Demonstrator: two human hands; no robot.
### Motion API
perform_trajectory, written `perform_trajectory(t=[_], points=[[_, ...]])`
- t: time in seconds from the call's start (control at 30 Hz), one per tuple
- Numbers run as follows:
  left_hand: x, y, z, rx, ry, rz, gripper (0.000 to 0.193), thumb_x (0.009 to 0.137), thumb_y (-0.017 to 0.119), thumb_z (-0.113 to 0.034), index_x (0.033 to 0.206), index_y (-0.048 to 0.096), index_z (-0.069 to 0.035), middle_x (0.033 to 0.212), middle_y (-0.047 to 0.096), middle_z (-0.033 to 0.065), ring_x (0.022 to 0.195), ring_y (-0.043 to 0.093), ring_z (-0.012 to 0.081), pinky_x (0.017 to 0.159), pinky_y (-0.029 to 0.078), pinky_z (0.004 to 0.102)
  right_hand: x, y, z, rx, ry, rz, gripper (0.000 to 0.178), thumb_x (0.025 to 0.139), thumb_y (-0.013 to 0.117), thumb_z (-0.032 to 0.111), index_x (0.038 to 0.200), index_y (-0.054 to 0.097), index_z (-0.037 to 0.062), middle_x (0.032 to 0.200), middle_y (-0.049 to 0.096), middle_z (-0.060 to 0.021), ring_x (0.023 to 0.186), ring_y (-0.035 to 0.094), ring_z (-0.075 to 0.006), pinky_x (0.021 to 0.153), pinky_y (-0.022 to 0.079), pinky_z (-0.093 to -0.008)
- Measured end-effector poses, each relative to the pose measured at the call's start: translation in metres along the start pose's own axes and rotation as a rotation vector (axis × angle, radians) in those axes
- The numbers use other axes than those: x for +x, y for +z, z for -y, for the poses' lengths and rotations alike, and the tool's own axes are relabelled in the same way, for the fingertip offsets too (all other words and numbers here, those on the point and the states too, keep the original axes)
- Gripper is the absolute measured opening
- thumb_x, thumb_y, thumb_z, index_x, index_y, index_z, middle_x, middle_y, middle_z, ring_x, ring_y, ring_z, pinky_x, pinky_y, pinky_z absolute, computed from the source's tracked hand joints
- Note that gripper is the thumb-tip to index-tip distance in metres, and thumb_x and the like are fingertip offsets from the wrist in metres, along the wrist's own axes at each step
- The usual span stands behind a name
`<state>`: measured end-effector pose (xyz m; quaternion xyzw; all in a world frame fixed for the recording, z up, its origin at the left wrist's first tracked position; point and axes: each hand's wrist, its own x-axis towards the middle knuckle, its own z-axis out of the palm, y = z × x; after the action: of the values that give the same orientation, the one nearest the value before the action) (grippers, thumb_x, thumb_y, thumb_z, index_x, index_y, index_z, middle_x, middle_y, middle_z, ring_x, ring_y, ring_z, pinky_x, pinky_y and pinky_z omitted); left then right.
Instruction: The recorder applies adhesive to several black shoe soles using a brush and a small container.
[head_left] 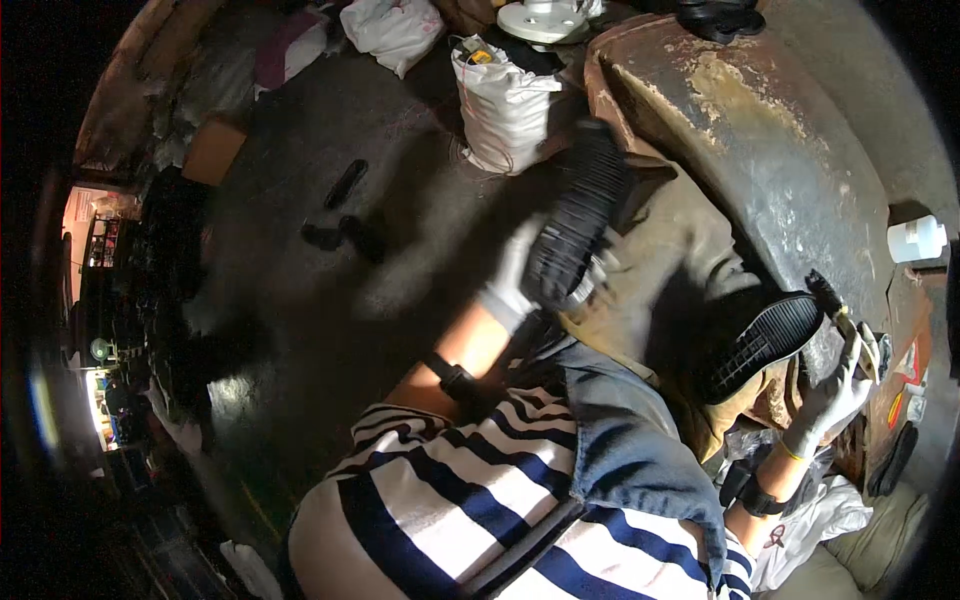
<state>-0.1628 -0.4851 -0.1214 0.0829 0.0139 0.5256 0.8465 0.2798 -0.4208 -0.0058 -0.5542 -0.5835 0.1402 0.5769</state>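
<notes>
My left hand, in a white glove, is closed round a black ribbed shoe sole, which is tilted upward and blurred by motion. Some of its fingers show at the sole's far side. A second black shoe sole rests over my right leg with its ribbed face up. Near that sole's tip, my gloved right hand grips a small brush with dark bristles, close to the metal worktop.
A white sack stands ahead on the dark floor. Several black pieces lie on the floor to the left. A white bottle is at the far right. Black footwear sits at the worktop's far end. A cardboard box stands far left.
</notes>
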Motion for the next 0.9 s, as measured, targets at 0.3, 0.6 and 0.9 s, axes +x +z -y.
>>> perform_trajectory(t=[0.3,0.6,0.9], points=[[0.035,-0.051,-0.061,-0.314,0.244,-0.419,0.065,0.101,0.043,-0.052,0.125,0.053,0.008,0.126,0.059,0.0247,0.121,0.056,0.0373,0.101,0.051,0.0500,0.004,-0.077,-0.010,-0.949,-0.340,-0.010,0.025,0.097,0.058,0.011,0.113,0.068,-0.0059,0.112,0.069,-0.0134,0.100,0.063,-0.0201,0.094,0.048,-0.0318],[0.174,-0.011,0.206,1.552,-0.326,-0.223,0.053,0.094,0.066,-0.020,0.136,0.049,0.006,0.126,0.062,0.0154,0.111,0.060,0.0209,0.098,0.046,0.0346,0.093,-0.144,-0.094,-0.623,-0.211,-0.345,0.018,0.086,0.072,0.026,0.099,0.073,0.0140,0.096,0.071,-0.0093,0.089,0.065,-0.0240,0.081,0.050,-0.0346],[0.185,0.030,0.190,0.876,-0.497,-0.210,0.048,0.087,0.066,-0.006,0.131,0.050,0.005,0.115,0.067,0.0108,0.102,0.065,0.0162,0.095,0.048,0.0278,0.098,-0.172,-0.189,-1.130,-0.280,-0.204,0.020,0.083,0.071,0.033,0.096,0.071,0.0178,0.086,0.070,-0.0017,0.094,0.063,-0.0231,0.095,0.036,-0.0437]])
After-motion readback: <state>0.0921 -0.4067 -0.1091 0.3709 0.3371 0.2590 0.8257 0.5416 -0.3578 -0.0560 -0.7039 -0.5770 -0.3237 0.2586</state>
